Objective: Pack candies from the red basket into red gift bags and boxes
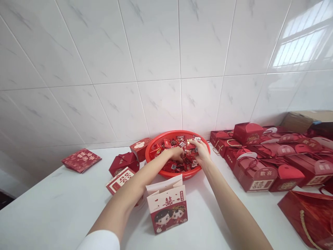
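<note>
A round red plastic basket [177, 175] by the wall holds many small candies in red wrappers [173, 166]. Inside it, my left hand [177, 153] reaches down among the candies with its fingers curled; what lies between the fingertips is hidden. My right hand [200, 150] is over the basket's right side, its fingers closed around a few wrapped candies [191, 146]. In front of the basket, a cream and red paper gift box [168, 208] with two cartoon figures stands upright, its top unfolded. My left forearm passes just left of this box.
Many closed red gift boxes [256, 172] crowd the table's right side, with a cardboard carton [299, 123] behind. A red bag with a gold cord [308, 215] is at front right. Left of the basket are more boxes [124, 163] and a flat red packet [81, 160]. A tiled wall [161, 107] bounds the back.
</note>
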Tool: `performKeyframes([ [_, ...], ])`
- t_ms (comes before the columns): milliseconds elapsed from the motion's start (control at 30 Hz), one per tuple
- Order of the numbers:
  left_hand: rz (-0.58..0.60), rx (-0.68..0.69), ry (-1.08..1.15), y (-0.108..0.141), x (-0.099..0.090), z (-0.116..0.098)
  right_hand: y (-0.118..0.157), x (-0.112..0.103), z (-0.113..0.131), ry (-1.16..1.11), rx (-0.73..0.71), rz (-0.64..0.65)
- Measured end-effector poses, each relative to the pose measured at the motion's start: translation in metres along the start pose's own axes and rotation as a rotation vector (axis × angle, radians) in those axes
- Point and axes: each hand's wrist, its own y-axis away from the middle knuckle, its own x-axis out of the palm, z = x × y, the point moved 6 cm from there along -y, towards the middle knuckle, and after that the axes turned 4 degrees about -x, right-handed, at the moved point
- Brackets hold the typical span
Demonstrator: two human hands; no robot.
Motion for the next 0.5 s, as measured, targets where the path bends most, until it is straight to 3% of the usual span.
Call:
performKeyframes([
  [100, 0.047, -0.027, -0.004, 0.009, -0.014, -0.004, 0.0, -0.001, 0.0, 0.001, 0.001, 0.0],
  [200, 0.022, -0.036, 0.008, 0.025, -0.035, -0.012, 0.0, -0.001, 0.002, -0.004, -0.001, 0.0],
  [367, -0.147, 0.009, 0.129, 0.062, -0.07, -0.031, 0.009, 0.008, 0.007, -0.004, 0.034, 0.053],
  [500, -0.279, 0.04, 0.322, 0.091, -0.082, -0.042, 0.032, 0.029, 0.015, 0.021, 0.071, 0.178],
])
